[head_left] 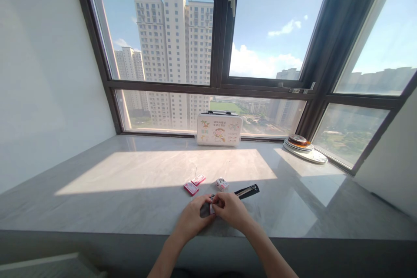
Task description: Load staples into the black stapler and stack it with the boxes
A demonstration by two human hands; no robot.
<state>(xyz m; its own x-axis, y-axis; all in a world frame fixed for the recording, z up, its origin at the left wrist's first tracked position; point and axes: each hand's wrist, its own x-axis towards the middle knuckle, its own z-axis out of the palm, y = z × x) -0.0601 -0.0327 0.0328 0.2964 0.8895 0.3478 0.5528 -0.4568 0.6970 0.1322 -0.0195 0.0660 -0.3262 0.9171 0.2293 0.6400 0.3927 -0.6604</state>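
Note:
Near the front of the sill, my left hand (pixel 194 217) is closed around the side of a small pink and white box (pixel 212 208), mostly covered by fingers. My right hand (pixel 232 209) pinches at the top of the same box; whatever else its fingertips hold is too small to make out. Just beyond the right hand lies a black stapler (pixel 249 190) with a metal strip along it, its near end hidden. Two flat pink and white boxes (pixel 191 188) lie beyond my left hand, one touching or very close to the other. A white printed small box (pixel 222 183) sits ahead of my hands.
A white carry case (pixel 219 129) with cartoon prints and a black handle stands against the window. Stacked plates and dishes (pixel 301 144) rest in the right corner. The marble-look sill (pixel 130 208) ends at a front edge close to my forearms.

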